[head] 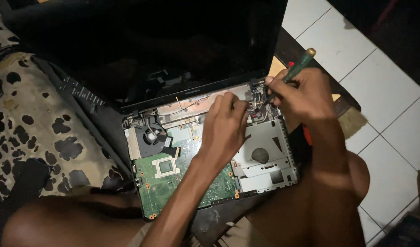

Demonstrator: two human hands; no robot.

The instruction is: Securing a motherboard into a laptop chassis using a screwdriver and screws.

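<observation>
R hand (306, 98) is closed round a green-handled screwdriver (296, 68) w/ a brass-coloured cap, handle pointing up & to the right, tip down at the top right corner of the opened laptop (210, 151), by the hinge area where red & black wires (259, 109) sit. L hand (224, 130) lies over the middle of the laptop base, fingers curled & reaching toward the same corner, fingertips (239, 106) right next to the screwdriver tip; can't tell if it's pinching anything or just pressing down. Under & around the L hand: green circuit board (173, 183) w/ a square chip, a round black fan (150, 136) at the upper left, a silver metal plate (264, 160) at the right. Dark screen (173, 45) stands tilted back behind. Laptop rests on the person's lap. A long black keyboard strip (82, 93) lies at left on a spotted cloth (31, 123); white tiled floor (388, 114) at right
</observation>
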